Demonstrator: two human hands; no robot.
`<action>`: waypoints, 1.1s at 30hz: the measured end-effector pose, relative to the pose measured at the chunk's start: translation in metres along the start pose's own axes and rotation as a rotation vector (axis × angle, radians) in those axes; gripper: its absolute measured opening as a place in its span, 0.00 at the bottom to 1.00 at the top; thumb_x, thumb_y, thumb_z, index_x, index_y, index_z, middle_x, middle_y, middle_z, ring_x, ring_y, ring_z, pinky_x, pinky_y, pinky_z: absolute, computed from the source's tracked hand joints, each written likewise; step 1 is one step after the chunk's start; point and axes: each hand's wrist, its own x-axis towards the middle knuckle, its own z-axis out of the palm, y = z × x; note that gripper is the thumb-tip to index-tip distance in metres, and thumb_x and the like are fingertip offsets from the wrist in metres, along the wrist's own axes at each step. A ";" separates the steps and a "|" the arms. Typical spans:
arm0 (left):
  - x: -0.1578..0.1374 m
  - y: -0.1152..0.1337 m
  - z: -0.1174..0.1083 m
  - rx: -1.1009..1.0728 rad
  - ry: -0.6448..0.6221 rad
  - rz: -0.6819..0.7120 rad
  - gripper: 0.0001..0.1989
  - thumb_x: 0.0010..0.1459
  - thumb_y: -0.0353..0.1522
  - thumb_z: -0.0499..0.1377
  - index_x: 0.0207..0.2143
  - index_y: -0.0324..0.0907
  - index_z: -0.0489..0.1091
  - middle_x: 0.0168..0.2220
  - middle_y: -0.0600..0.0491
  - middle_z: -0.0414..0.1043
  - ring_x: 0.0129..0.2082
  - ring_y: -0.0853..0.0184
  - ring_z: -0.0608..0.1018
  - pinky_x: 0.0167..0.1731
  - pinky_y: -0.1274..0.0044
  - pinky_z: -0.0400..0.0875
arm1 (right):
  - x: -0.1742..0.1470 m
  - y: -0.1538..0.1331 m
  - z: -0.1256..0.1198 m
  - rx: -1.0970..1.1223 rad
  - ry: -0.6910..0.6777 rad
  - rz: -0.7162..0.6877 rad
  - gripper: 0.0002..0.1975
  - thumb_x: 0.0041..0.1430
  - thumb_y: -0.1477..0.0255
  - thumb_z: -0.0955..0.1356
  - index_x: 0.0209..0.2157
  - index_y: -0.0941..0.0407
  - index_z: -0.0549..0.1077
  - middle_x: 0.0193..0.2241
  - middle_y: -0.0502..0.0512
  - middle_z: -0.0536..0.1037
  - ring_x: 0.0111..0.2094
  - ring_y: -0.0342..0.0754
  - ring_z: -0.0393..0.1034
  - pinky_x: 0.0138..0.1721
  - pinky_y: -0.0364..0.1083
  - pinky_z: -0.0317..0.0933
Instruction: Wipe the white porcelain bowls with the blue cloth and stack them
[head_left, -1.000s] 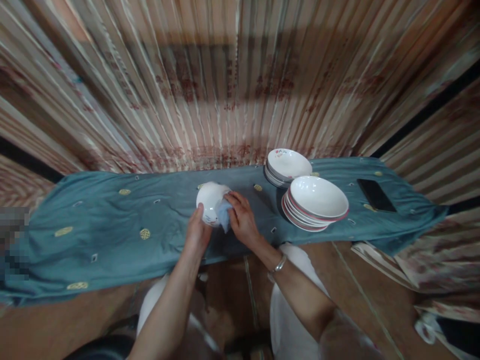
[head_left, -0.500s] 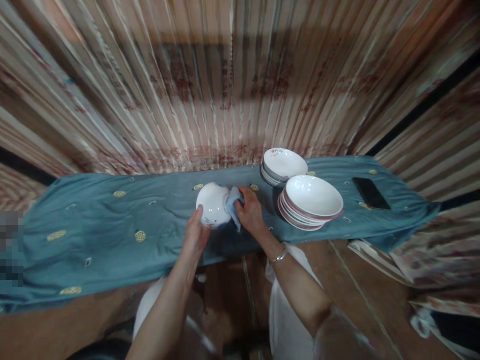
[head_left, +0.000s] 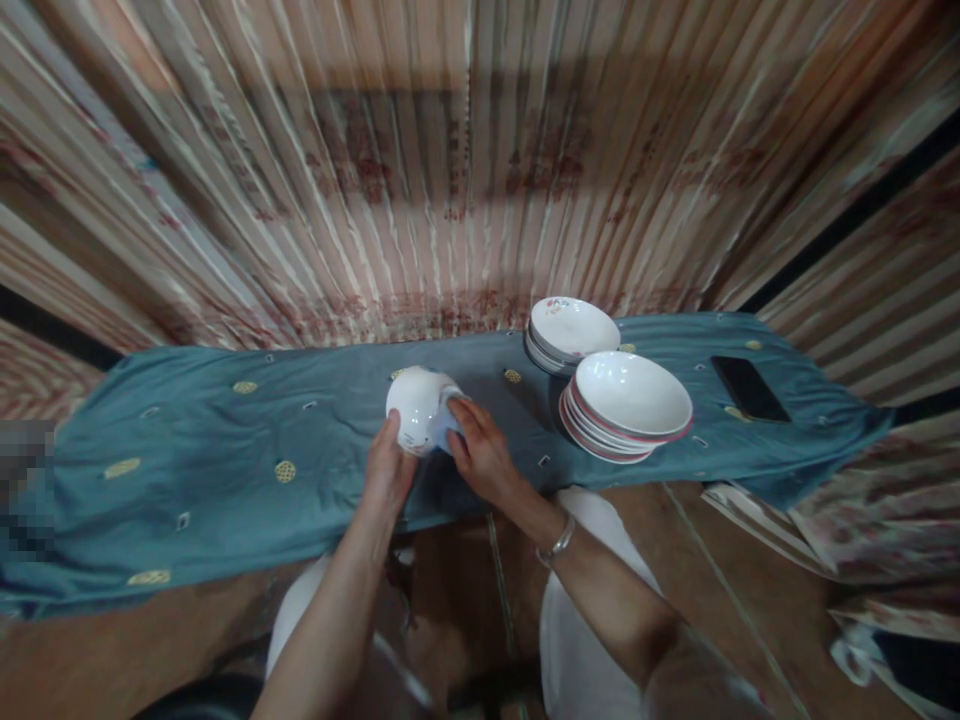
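Note:
A white bowl (head_left: 415, 405) with small blue markings is tilted on its side above the table, its rounded outside facing me. My left hand (head_left: 388, 468) grips it from the lower left, thumb on the outer wall. My right hand (head_left: 480, 448) presses a light blue cloth (head_left: 444, 432) against the bowl's right side, with its fingers closed over the cloth. Most of the cloth is hidden behind those fingers. A silver bangle (head_left: 559, 541) circles my right wrist.
To the right stands a stack of red-rimmed white bowls (head_left: 634, 400), with a stack of flower-patterned bowls (head_left: 574, 330) behind it. A black phone (head_left: 750, 388) lies farther right on the teal tablecloth (head_left: 225, 450). Striped curtains (head_left: 420, 200) hang behind the table.
My right hand has moved left and slightly down with the cloth, along the bowl's side. The bowl has shifted slightly left in my left hand. The stacks and phone stay put.

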 end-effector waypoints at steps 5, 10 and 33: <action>0.002 0.002 0.005 -0.085 0.044 -0.060 0.21 0.65 0.35 0.52 0.56 0.33 0.68 0.42 0.42 0.80 0.45 0.61 0.80 0.52 0.72 0.71 | -0.006 -0.016 0.008 -0.035 -0.064 -0.202 0.27 0.66 0.77 0.55 0.66 0.63 0.53 0.63 0.66 0.62 0.67 0.55 0.49 0.65 0.59 0.53; -0.003 0.005 0.007 -0.116 0.092 -0.081 0.20 0.66 0.33 0.49 0.54 0.33 0.70 0.39 0.45 0.80 0.47 0.65 0.79 0.52 0.75 0.70 | 0.004 -0.015 0.004 -0.135 -0.158 -0.259 0.26 0.67 0.77 0.56 0.65 0.59 0.57 0.64 0.60 0.61 0.69 0.53 0.44 0.67 0.58 0.48; -0.015 -0.003 0.008 0.226 -0.073 0.083 0.20 0.45 0.43 0.68 0.34 0.36 0.77 0.35 0.45 0.80 0.49 0.55 0.78 0.50 0.69 0.70 | 0.056 0.024 -0.006 0.296 -0.064 0.093 0.25 0.70 0.60 0.53 0.60 0.53 0.63 0.60 0.56 0.68 0.62 0.45 0.59 0.64 0.50 0.52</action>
